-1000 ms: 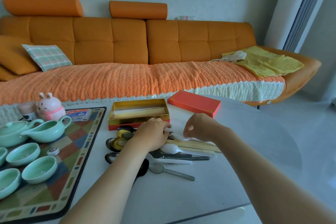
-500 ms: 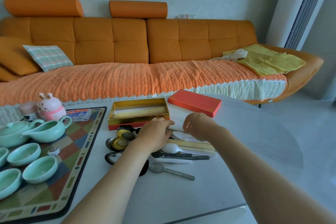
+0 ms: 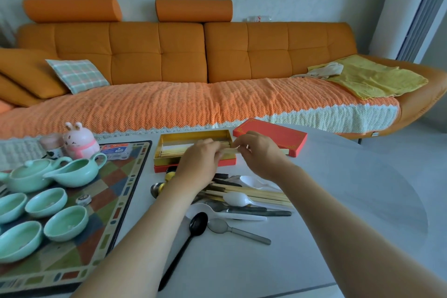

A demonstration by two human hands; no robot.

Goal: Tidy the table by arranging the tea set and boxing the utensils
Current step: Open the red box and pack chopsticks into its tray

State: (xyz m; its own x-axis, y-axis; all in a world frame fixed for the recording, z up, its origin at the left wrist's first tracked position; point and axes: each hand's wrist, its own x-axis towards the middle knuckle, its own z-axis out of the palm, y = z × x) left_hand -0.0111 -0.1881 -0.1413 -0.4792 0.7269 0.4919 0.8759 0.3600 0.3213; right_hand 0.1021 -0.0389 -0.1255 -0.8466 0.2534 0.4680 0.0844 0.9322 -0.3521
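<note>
Left grip point(image 3: 198, 161) and right grip point(image 3: 260, 152) both pinched pale chopsticks point(image 3: 231, 151), one grip at each end. Count unclear. They were held roughly level, just over the front right corner of the gold box point(image 3: 183, 134). Box sat open on the table point(image 3: 338, 189), with more pale sticks lying lengthwise inside. Red lid point(image 3: 278, 133) was just right of it. Utensil pile point(image 3: 254, 193) lay near the box's front: chopsticks, white plastic spoons, metal spoon, black spoon.
</note>
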